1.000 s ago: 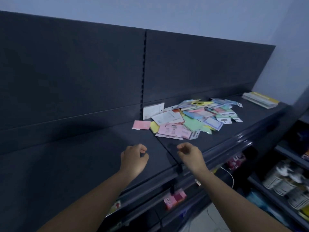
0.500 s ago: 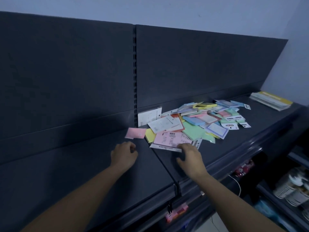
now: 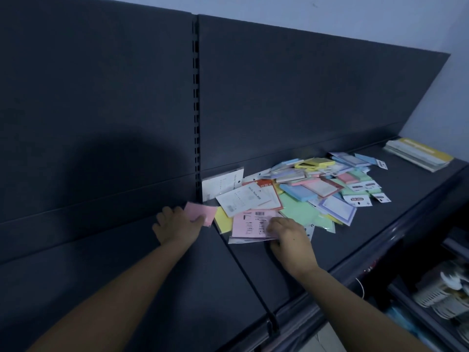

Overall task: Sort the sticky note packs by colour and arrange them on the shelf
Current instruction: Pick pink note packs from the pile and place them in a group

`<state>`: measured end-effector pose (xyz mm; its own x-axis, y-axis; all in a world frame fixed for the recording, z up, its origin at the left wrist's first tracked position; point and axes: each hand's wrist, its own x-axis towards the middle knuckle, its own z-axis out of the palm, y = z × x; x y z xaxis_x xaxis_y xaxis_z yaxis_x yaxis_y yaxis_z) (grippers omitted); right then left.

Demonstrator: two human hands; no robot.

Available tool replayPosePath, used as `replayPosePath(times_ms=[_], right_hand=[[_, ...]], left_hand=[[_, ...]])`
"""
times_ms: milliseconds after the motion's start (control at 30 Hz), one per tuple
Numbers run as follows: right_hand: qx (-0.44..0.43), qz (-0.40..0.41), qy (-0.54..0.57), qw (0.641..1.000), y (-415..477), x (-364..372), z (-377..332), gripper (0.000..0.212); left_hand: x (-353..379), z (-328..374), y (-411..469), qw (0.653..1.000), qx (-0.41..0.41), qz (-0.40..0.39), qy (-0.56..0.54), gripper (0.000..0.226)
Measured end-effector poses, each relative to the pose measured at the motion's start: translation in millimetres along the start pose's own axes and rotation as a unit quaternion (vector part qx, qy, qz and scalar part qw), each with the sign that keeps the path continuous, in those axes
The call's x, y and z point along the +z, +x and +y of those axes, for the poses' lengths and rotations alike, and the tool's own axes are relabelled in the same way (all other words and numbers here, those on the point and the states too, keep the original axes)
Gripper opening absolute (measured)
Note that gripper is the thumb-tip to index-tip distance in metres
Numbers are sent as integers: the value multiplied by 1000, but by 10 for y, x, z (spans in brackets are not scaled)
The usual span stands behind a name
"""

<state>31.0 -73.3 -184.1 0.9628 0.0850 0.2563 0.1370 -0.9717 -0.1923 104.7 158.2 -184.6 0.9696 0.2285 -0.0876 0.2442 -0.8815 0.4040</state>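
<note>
A jumbled pile of sticky note packs [image 3: 312, 191] in pink, green, blue, yellow and white lies on the dark shelf [image 3: 253, 270], right of the shelf joint. My left hand [image 3: 177, 224] pinches a small pink pack [image 3: 199, 211] at the pile's left edge, thumb on top. My right hand [image 3: 289, 237] rests with curled fingers on a large pink pack [image 3: 250, 224] with a barcode at the pile's near edge. Whether its fingers grip that pack is hidden.
A stack of booklets with a yellow cover [image 3: 418, 153] lies at the shelf's far right. The dark back panel [image 3: 279, 97] rises behind the pile. Lower shelves at the right hold white bottles [image 3: 446, 293]. The shelf's left section [image 3: 101, 275] is bare.
Both hands moved forward from the shelf's front edge to the pile. The left hand took hold of the small pink pack and the right hand landed on the large pink pack.
</note>
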Motion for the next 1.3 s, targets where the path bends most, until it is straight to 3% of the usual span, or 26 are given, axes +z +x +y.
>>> replayPosePath(times_ms=[133,267,367,467,633,767,967,1300], right_hand=[[-35,35,30,998,63,-52,41,23],[-79,95,114,986,186,-168,40,11],[-78,91,204,972,286,-254,34,9],[-20,77,310,947,376,-271,24,36],[53,23,476,877,444,-268,2,26],[133,-47,634,760,458,-244,-11,16],[86,-91,580,805,421,-126,-103,9],[13,-178,610,772,171,-51,-757,12]], left_hand=[[44,53,61,999,-18,-6,26,71],[48,91,77,995,-52,-10,-83,75],[39,125,55,957,-46,8,-287,50],[-30,163,14,917,-30,28,-397,25],[-154,184,-130,842,-53,41,-535,16],[-258,167,-327,809,-74,74,-579,11],[-316,-6,-723,794,-105,127,-585,12],[-561,-541,-1429,775,-122,181,-594,25]])
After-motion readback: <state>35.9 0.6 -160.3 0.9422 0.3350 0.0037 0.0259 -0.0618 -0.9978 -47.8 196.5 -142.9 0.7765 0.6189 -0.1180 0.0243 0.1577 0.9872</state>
